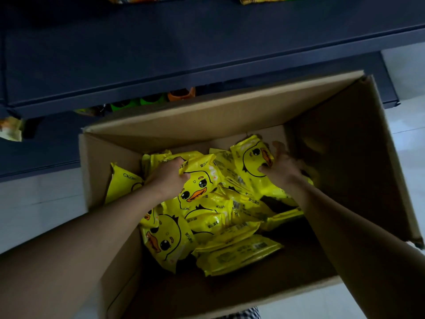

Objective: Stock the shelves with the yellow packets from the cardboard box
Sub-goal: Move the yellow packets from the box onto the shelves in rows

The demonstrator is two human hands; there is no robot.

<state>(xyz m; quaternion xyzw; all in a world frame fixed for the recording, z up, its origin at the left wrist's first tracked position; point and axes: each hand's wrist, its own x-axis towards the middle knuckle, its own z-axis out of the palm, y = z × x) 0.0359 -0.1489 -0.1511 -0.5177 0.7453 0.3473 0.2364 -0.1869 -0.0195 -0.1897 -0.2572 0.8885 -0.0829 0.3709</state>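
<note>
Both hands reach into the cardboard box (345, 139) of yellow packets (230, 238).

The left hand (166, 177) curls its fingers over the edge of a duck-faced packet (199, 180) at mid-box; the right hand (279, 168), blurred, pinches a tilted packet (250, 162) at far right. Dark shelves (161, 54) stand just beyond the box.

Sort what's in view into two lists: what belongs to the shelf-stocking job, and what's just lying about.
Job:
- cardboard box
- yellow packets inside it
- left hand, gripping a packet
- right hand, gripping another packet
- dark shelves

Lying about:
- green and orange items on the lower shelf
- packet at the left edge
</note>
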